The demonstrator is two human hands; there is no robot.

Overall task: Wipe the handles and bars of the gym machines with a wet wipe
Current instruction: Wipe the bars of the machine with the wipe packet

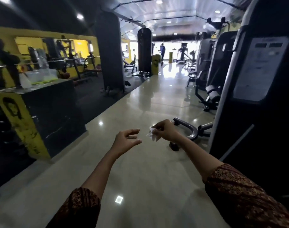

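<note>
There's the wet wipe (151,133), a small crumpled white scrap, up in mid-air over the aisle. It is pinched between thumb and fingertips of the right hand (165,130), wrist bent and knuckles turned up. The left hand (125,140) hovers just beside it, holding nothing, fingers loose and half spread, near the wipe but not touching. Both forearms reach well forward, bare below the patterned sleeves (239,191). My read: this is the readying step, wipe in hand and no metal under it yet, perhaps about to be opened out with 2 hands. Just beyond the right hand, low down, sits a curved grey bar (189,129) at the foot of the dark machine (255,79) on the right, the nearest candidate. The next move, I'd say, calls for spreading the wipe flat over the fingers, then stooping and wrapping it round that tube. The glossy floor (140,170) runs on between rows of equipment.
</note>
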